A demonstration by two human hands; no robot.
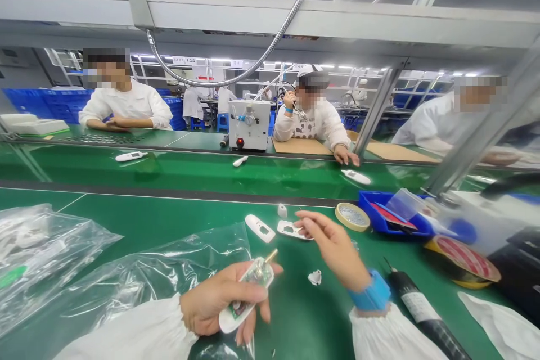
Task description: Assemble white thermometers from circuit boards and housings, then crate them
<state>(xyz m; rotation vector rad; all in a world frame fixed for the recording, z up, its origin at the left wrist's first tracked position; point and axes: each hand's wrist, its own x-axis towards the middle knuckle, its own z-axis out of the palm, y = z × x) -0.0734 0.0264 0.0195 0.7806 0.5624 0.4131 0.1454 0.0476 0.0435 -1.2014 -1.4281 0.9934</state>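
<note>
Casing with circuitry sits clasped in our left hand; our right hand overlaps a cover, whether gripping we cannot tell.

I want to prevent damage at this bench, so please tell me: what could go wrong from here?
The circuit board in the left hand is uncovered, so its parts might get pressed or soiled. The small white piece lies loose on the green table and could be knocked away. The dark tool lies close to the blue wristband, so its tip might scratch.
</note>
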